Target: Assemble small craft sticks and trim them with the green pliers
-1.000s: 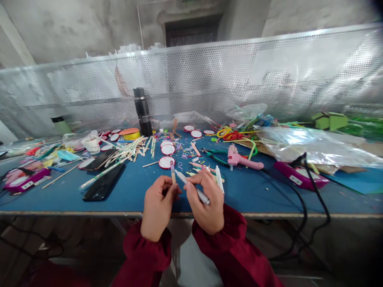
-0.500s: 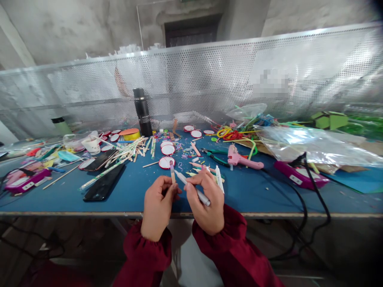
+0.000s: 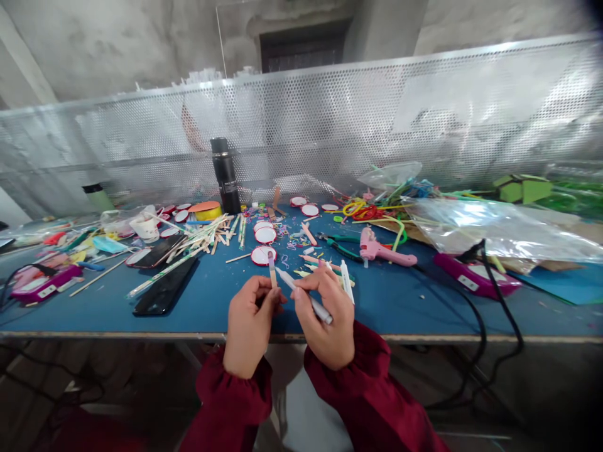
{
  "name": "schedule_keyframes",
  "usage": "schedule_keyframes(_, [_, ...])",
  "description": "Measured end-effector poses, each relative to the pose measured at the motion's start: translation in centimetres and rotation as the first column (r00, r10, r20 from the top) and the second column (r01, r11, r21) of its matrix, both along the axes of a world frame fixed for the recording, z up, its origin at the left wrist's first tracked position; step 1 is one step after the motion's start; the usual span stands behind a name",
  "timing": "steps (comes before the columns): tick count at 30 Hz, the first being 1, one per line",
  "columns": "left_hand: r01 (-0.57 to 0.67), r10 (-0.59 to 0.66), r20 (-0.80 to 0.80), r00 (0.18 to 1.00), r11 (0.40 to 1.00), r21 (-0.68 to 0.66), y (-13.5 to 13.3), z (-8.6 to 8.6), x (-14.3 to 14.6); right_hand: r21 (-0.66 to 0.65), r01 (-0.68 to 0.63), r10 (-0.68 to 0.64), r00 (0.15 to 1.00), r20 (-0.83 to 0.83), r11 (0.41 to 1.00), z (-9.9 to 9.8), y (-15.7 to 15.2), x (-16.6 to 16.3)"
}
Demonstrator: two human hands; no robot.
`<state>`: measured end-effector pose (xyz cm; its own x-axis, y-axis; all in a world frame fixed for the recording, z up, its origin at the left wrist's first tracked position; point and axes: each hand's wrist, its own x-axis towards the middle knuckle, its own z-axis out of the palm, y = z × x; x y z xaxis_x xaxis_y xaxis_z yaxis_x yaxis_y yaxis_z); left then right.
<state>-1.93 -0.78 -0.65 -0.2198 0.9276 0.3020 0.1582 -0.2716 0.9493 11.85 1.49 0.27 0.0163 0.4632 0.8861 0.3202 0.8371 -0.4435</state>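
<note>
Near the table's front edge, my left hand [image 3: 251, 317] pinches a wooden craft stick [image 3: 272, 270] upright; its upper part is coloured greyish purple. Held like a pen in my right hand [image 3: 327, 314] is a light grey marker [image 3: 308, 300], its tip pointing up and left, close beside the stick. Whether the tip touches the stick I cannot tell. Just behind the stick lies a round white disc with a red rim [image 3: 262, 255]. Several more markers [image 3: 347, 281] lie just beyond my right hand, partly hidden by it.
A pink glue gun [image 3: 384, 250] and green-handled pliers [image 3: 342, 246] lie to the right. At left are a black phone [image 3: 164, 289] and a heap of craft sticks [image 3: 207, 235]. A black bottle [image 3: 226, 179] stands at the back before a perforated metal panel [image 3: 320, 132]. Purple boxes [image 3: 473, 276] with cables flank the table.
Almost nothing differs. Both hands keep the same hold on the stick and the marker, and the whole view has shifted very slightly.
</note>
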Motion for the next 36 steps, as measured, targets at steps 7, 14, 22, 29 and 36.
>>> schedule_keyframes(7, [-0.005,0.005,-0.016,1.000,1.000,0.006,-0.03,0.02,0.02,0.002,0.012,-0.012,1.000,0.005,1.000,-0.11,0.08,0.00])
schedule_keyframes(14, [0.001,-0.001,-0.031,1.000,1.000,0.004,-0.05,0.06,-0.04,-0.009,0.024,-0.024,0.999,0.031,1.000,0.06,-0.06,-0.02])
schedule_keyframes(22, [-0.002,0.001,-0.039,0.999,1.000,-0.008,0.00,0.03,-0.01,0.013,0.004,-0.004,1.000,0.005,1.000,0.17,-0.08,-0.07])
schedule_keyframes(29, [-0.006,0.006,-0.038,0.999,1.000,-0.001,-0.02,0.00,0.03,-0.001,0.019,-0.019,1.000,-0.016,1.000,0.11,-0.11,-0.03])
schedule_keyframes(36, [-0.006,0.006,-0.056,0.998,1.000,0.005,-0.10,-0.04,0.12,-0.007,0.005,-0.005,1.000,-0.011,1.000,0.00,-0.13,-0.09])
